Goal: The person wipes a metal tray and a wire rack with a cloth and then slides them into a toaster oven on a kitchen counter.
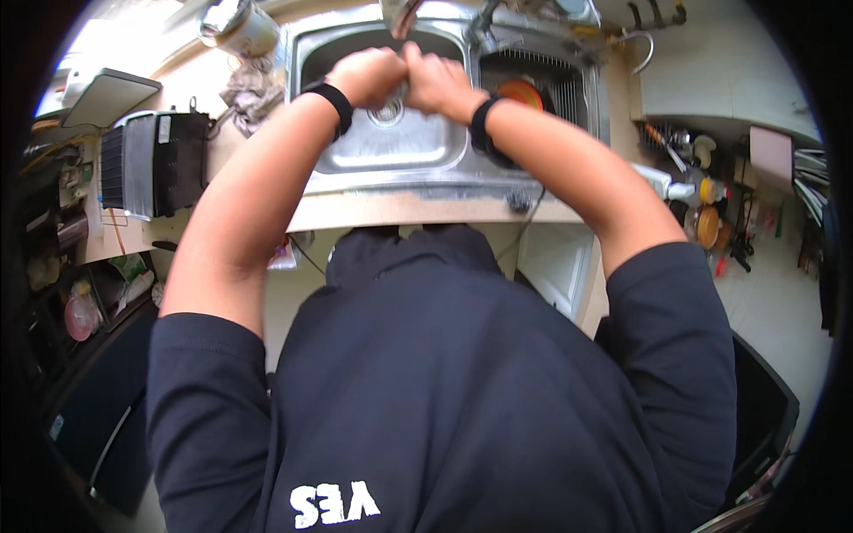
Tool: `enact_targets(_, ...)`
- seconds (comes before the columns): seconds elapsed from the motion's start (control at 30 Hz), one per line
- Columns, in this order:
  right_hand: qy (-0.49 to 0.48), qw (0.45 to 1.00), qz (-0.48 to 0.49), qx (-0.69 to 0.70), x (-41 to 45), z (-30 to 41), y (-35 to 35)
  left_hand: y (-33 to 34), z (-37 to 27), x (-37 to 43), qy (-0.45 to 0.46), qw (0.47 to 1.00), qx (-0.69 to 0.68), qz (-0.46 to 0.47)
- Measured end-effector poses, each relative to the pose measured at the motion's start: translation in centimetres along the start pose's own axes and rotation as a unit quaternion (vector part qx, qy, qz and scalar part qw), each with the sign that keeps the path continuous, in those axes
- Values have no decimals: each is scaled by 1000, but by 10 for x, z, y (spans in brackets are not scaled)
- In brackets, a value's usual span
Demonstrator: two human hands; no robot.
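My left hand [370,76] and my right hand [438,81] meet above the left basin [393,156] of a stainless steel double sink. Both are curled, with the fingers close together. A blurred greyish patch shows between them, but I cannot tell whether they hold anything. Below them lies the basin's drain strainer [386,113]. Just beyond the hands is a blurred brownish object [404,21], too unclear to name. A black band circles each wrist.
The right basin holds a wire rack [566,83] and an orange dish [521,93]. Left of the sink are a crumpled cloth [252,96], a bucket-like container [243,30] and a toaster oven [156,163]. A dark scourer [518,199] sits at the counter's front edge; bottles [706,190] stand rightward.
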State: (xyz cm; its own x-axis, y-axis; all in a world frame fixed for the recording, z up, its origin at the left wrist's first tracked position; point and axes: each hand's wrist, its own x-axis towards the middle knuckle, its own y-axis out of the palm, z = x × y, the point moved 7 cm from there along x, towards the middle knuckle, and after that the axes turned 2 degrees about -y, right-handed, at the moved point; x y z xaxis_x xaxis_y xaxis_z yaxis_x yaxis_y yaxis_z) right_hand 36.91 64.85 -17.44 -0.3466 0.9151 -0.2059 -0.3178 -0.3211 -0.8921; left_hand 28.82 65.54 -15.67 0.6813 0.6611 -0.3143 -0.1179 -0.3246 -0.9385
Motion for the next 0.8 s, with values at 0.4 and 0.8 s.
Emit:
enact_targets(0.4, -308, 936, -16, -168, 29, 18, 15, 75, 16, -5, -143, 808, -571, -4)
enact_targets(0.8, -544, 762, -155, -315, 25, 48, 22, 74, -5, -34, -262, 739, -603, -150)
